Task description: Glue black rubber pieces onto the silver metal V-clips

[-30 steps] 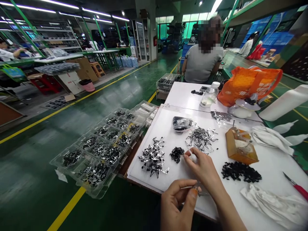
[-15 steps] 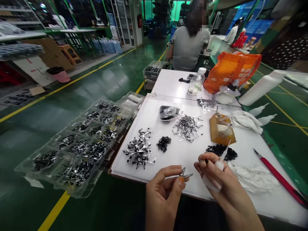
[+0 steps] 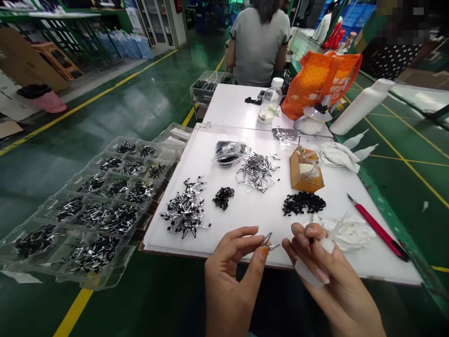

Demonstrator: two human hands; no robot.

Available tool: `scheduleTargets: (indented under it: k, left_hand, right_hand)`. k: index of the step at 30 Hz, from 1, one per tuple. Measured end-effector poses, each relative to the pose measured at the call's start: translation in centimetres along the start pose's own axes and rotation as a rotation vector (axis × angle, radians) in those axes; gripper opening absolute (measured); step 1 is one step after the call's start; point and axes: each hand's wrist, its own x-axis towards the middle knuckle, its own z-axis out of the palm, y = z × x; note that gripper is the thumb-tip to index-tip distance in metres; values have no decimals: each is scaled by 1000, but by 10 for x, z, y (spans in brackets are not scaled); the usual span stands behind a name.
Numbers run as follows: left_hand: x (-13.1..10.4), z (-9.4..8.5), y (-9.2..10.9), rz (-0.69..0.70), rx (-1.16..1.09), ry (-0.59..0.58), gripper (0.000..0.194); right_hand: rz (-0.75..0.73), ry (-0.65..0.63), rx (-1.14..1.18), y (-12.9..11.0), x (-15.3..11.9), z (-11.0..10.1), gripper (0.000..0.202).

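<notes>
Between the thumb and fingers of my left hand point(image 3: 233, 274) sits a V-shaped metal clip point(image 3: 268, 239), its prongs pointing right. My right hand point(image 3: 338, 274) is wrapped round a translucent squeeze bottle point(image 3: 310, 274) with a thin pointed nozzle point(image 3: 338, 226). A tiny black piece point(image 3: 311, 240) shows at that hand's fingertips. The two hands are close but apart, over the table's front edge. Beyond them lie a heap of metal clips point(image 3: 185, 208), a second clip heap point(image 3: 258, 169), a small pile of black pieces point(image 3: 223, 198) and a larger black pile point(image 3: 303, 203).
A compartmented clear tray point(image 3: 121, 255) of clips stands left of the white table point(image 3: 245, 224). An amber holder point(image 3: 304, 180), white cloths point(image 3: 338, 155) and a red-handled blade tool point(image 3: 377, 224) lie right. Farther back are a plastic bottle point(image 3: 270, 103), an orange bag point(image 3: 315, 86) and a seated person point(image 3: 260, 47).
My view has tilted down and turned slightly right, so the table sits higher and farther left. Both hands keep their holds, with the clip and the bottle still in them.
</notes>
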Motion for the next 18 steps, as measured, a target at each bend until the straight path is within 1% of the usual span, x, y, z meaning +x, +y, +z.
scheduleTargets:
  k: [3,5,8,11,14,18]
  left_hand:
    - [-2,3,0,8,10,-11,12]
    - [-2,5,0,16,11,-16,14]
    - [-3,7,0,31,12,-22,16]
    - [-2,8,0,30,17,-37,13]
    - [-3,9,-1,34,33,-44,10]
    - [-3,10,-4,70,60,-28,12]
  right_hand:
    - [2,23,-17,0,-3,-2,21]
    - [-27,58,-57,0,-5,-2,23]
    - [-104,143,-142,1,-7,-3,29]
    - [-141,223,-201,2,-9,-4,33]
    - [-145,231,-209,2,-10,-4,33]
    - [-148,210,-194,2,-9,-5,30]
